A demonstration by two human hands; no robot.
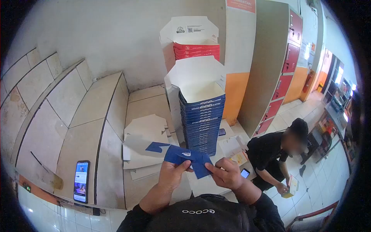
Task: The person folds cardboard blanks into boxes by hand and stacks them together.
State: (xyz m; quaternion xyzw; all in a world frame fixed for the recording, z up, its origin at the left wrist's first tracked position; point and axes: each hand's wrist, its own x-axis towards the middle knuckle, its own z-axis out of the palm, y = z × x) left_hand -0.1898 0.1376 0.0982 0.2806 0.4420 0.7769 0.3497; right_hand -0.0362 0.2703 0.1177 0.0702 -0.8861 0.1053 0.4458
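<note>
A blue cardboard box blank (181,156), partly folded, is held up in front of my chest. My left hand (172,174) pinches its lower left part with the thumb on top. At the right end, my right hand (226,173) grips a blue flap between thumb and fingers. Just beyond it rises a tall stack of folded blue boxes (201,123), nested with open white insides. Behind that stands a stack of red boxes (196,50). Flat white box blanks (143,141) lie in a pile left of my hands.
A lit phone (81,181) leans on the tiled step (87,131) at left. Another phone (245,173) lies near my right hand. A co-worker (276,154) sits at right, holding a yellow and white carton (292,187). Red-doored lockers (291,58) stand behind.
</note>
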